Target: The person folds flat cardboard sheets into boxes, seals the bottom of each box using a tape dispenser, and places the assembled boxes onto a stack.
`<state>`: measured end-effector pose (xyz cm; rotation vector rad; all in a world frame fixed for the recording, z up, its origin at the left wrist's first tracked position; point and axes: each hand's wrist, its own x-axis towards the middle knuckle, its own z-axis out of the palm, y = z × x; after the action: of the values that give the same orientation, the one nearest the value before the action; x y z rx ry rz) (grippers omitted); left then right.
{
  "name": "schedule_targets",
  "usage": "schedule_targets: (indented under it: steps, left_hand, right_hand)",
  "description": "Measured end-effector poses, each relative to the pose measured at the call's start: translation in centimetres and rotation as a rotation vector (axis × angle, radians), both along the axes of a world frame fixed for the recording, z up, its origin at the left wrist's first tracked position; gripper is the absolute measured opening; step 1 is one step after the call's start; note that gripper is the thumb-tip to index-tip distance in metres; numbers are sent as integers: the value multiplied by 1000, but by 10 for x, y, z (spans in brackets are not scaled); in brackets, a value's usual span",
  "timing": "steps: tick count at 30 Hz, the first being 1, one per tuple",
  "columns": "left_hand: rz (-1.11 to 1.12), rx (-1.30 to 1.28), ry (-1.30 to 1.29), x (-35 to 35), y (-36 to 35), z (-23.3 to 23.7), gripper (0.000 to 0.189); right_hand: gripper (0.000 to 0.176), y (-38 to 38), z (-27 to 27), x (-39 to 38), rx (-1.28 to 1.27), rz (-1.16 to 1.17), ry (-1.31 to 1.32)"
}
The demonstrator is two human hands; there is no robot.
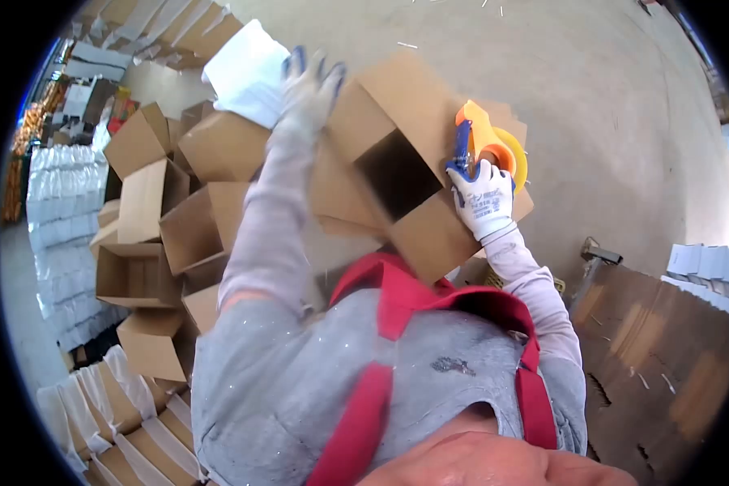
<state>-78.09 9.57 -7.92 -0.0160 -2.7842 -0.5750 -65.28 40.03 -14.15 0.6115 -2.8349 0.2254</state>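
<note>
My left hand [309,93], in a white glove with blue fingertips, reaches forward with its fingers spread. It overlaps the right edge of a white plastic-looking packet [247,74]. My right hand [486,194], in a matching glove, is closed around an orange and blue tape dispenser [479,125] with a yellow ring on its side. Between my arms stands a cardboard box [364,121] with its top flaps folded outward and a dark inside. The dispenser is over the box's right-hand flap.
Several open cardboard boxes [194,227] are piled to the left. Wrapped white bundles [65,235] stand beyond them. At lower left are boxes with white liners [113,405]. Brown cardboard sheets [656,364] and white stacks [705,267] are at the right.
</note>
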Motion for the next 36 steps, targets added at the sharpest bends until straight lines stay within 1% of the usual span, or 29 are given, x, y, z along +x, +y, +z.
schedule_targets:
  steps: [2,3,4,5,7,8,9,11,12,13,14,15,16,17,18,19,20,22,23,25,27,28,29,30,31,32,33,35,36]
  left_hand:
    - [33,-305,33,-44,38,-48,68]
    - [47,-325,-87,-42,59,-52,68]
    - [58,-339,-211,-37,72,-56,69]
    - [77,-309,-214,-37,74,-55,69]
    - [46,-224,-207,-36,76,-52,72]
    - [22,-210,-153,-37,75,-62,71]
    - [34,-198,-172,-36,76,-67,71]
    - [53,-157,-220,-46,77,-68,67]
    - [43,-166,-161,-47,76,-68,65]
    - [51,-156,-168,-47,74,-69,65]
    - [23,-86,-316,-49,69,-63,60]
    - [4,-8,-454,-54,64,-59,55]
    - [-43,61,-449,-64,46,-54,51]
    - [-79,327,-332,-67,24,-68,57]
    - [-191,468,-93,-56,20,-68,56]
    - [-298,594,179,-54,14,-63,55]
    - [-298,597,186,-48,10,-50,55]
    - [-276,1064,-960,-15,15,-25,51]
    - [-257,987,-1142,-4,28,-20,47]
    - [-524,814,-1174,6,38,-5,46]
    - [-637,482,-686,13,45,-6,42]
    - [-623,470,-702,15,45,0,40]
    - [-560,597,-708,18,46,-8,39]
    - [-506,836,-932,17,43,-12,40]
    - [-438,1074,-1155,17,40,-18,40]
    - [-406,1355,-1124,28,45,-34,41]
    - [-527,1464,-840,42,53,-60,42]
    - [-458,1760,-1012,40,53,-59,36]
    - [-447,1421,-1007,29,47,-52,33]
  right_hand:
    - [29,7,7,-6,-24,14,3]
    - [30,10,16,-7,-62,27,11]
    - [34,17,23,-11,-202,30,-74]
    - [37,23,42,-13,-333,29,-162]
    - [37,32,64,-19,-729,133,-199]
    - [31,28,78,-21,-1028,226,-316]
    - [26,18,106,-13,-1177,206,-499]
    - [23,5,80,-4,-1582,362,-556]
    - [23,-10,78,-6,-1528,383,-565]
    - [22,-18,65,-12,-1263,385,-510]
    - [21,-14,40,-13,-1249,410,-555]
    - [21,-14,32,-20,-1227,449,-601]
    - [21,-13,32,-24,-1235,463,-614]
    - [20,-15,39,-13,-1259,437,-638]
    - [19,-13,24,-10,-1325,439,-644]
    - [19,-7,18,-13,-1320,445,-637]
    - [18,-5,21,-13,-1357,407,-644]
    - [19,-1,23,-4,-1483,328,-715]
    - [19,-1,26,-5,-1486,331,-715]
    - [19,-1,37,-6,-1244,325,-725]
    - [18,1,40,-7,-1271,320,-721]
    - [19,2,42,-6,-1279,318,-739]
    - [19,2,45,-3,-1290,315,-757]
    - [23,7,46,-3,-1191,320,-755]
    - [23,8,46,-5,-1191,327,-752]
    - [25,8,44,-5,-1229,343,-762]
    - [27,8,43,-6,-1268,357,-774]
    - [29,6,45,-9,-1278,336,-788]
    - [29,5,49,-12,-1217,344,-793]
